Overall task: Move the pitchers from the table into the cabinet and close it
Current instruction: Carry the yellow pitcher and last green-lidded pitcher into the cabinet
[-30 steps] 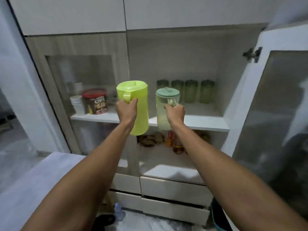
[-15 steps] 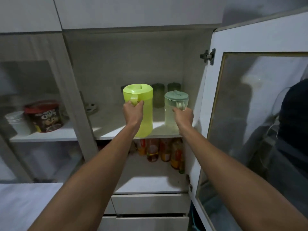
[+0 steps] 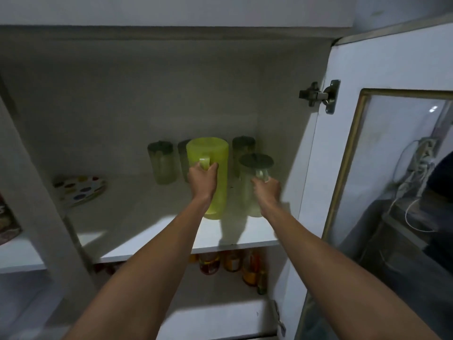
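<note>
Pitchers stand side by side on the cabinet shelf (image 3: 171, 231): left hand (image 3: 202, 179) wraps the lime pitcher (image 3: 210, 177) handle, right hand (image 3: 267, 190) clasps the clear pitcher (image 3: 252, 173) handle.

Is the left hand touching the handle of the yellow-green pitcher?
Touching. The head view shows the left hand with its fingers wrapped around the handle of the yellow-green pitcher.

lime-yellow pitcher (image 3: 213, 177), multicoloured-dotted plate (image 3: 79, 190)

Green tumbler (image 3: 184, 157) half hidden behind yellow pitcher (image 3: 212, 177), snack tub (image 3: 7, 224) cut by left edge
</note>
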